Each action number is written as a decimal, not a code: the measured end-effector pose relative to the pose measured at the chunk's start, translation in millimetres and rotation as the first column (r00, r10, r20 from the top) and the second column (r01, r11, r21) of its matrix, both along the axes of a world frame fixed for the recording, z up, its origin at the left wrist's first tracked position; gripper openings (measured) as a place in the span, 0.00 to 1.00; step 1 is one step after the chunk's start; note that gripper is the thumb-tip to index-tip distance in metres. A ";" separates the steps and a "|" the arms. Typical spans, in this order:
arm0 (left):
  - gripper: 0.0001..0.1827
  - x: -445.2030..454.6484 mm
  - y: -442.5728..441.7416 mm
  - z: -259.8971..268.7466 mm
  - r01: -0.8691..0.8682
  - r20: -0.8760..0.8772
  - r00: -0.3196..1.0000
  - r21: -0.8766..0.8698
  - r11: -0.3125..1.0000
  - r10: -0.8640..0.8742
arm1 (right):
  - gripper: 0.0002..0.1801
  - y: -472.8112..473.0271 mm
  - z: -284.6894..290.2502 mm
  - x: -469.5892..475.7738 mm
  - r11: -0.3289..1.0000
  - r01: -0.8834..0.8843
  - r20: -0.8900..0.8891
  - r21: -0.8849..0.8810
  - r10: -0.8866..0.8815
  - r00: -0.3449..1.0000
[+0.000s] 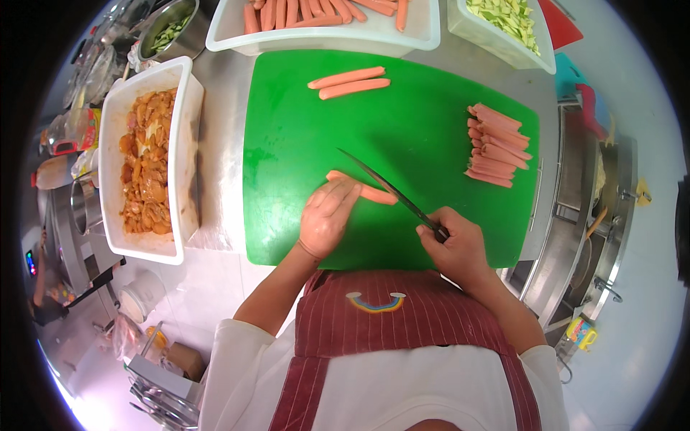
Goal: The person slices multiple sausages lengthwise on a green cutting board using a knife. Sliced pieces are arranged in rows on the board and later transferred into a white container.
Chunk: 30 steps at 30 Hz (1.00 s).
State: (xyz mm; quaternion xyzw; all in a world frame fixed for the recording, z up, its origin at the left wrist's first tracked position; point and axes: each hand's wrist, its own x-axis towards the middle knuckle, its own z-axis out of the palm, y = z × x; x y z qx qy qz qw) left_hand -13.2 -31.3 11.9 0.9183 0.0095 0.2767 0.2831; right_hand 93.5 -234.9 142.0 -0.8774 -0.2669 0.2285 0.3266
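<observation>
My left hand [329, 215] presses its fingers on a pink sausage [377, 194] lying slantwise on a green cutting board [302, 134]. In my right hand [455, 240] is the dark handle of a kitchen knife [385, 186]; its blade points up and left, passing by the sausage's right end. Whether the edge touches the sausage I cannot tell. Two whole sausages [350, 83] lie side by side near the board's far edge. A stack of cut sausage pieces [497, 145] rests at the board's right side.
Beyond the board stand a white tub of sausages [323, 36] and a tub of sliced green vegetable [485, 44]. Left of it is a white tub of marinated meat [186, 161], with a steel pot [197, 40] behind. Sinks [571, 199] lie at the right. A person [46, 301] shows at far left.
</observation>
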 end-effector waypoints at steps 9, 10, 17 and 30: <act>0.16 -0.9 -1.8 -6.7 -0.019 -0.010 1.000 -0.008 1.000 0.019 | 0.08 10.5 -4.0 3.2 0.998 -0.046 -0.006 -0.051 0.046 0.999; 0.16 0.6 -2.0 -5.7 -0.020 -0.010 1.000 -0.005 1.000 0.020 | 0.09 11.3 -6.0 3.4 0.997 -0.064 0.002 -0.052 0.064 0.998; 0.15 8.0 -0.5 -1.9 -0.018 -0.011 1.000 -0.001 1.000 0.018 | 0.09 13.6 -20.1 7.5 0.984 -0.113 0.048 -0.140 0.121 0.992; 0.08 8.6 -4.4 -3.6 -0.080 0.025 0.996 -0.030 0.996 0.081 | 0.09 17.8 -24.0 18.1 0.973 -0.176 0.052 -0.151 0.186 0.981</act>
